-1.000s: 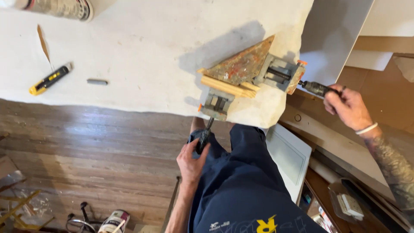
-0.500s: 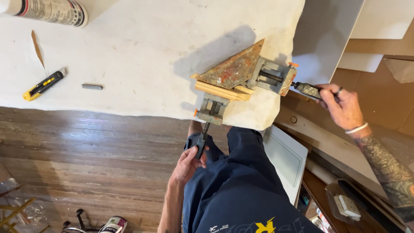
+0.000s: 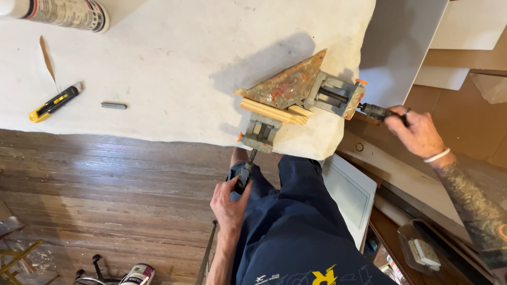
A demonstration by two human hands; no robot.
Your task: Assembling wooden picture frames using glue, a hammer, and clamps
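Head view is showing a corner clamp (image 3: 296,103) sitting at the near right corner of a white cloth-covered table (image 3: 174,68), with both hands working its two screw handles. The left hand (image 3: 228,203) is wrapping its fingers (image 3: 221,189) around the dark lower handle (image 3: 244,177), thumb pressing against the handle's right side; that handle is hanging off the table edge, just above the fingertips, and its threaded rod is running up into the clamp's nearer jaw block. The right hand (image 3: 417,132) is closing its fingers (image 3: 397,117) together around the dark side handle (image 3: 376,111), which is sticking out to the left of those fingers toward the clamp's orange-tipped screw; a ring is showing on one finger and a white band is circling the wrist. Between the two jaw blocks, a pale wood strip (image 3: 274,112) is lying against the clamp's paint-stained triangular plate. Far to the left of the left hand's fingers, a yellow-and-black utility knife (image 3: 54,102) and a small grey metal bar (image 3: 114,106) are resting on the cloth, well apart from the clamp. A tube of sealant (image 3: 63,12) is lying at the table's far left edge. Dark blue trousers (image 3: 296,221) are filling the space below both hands.
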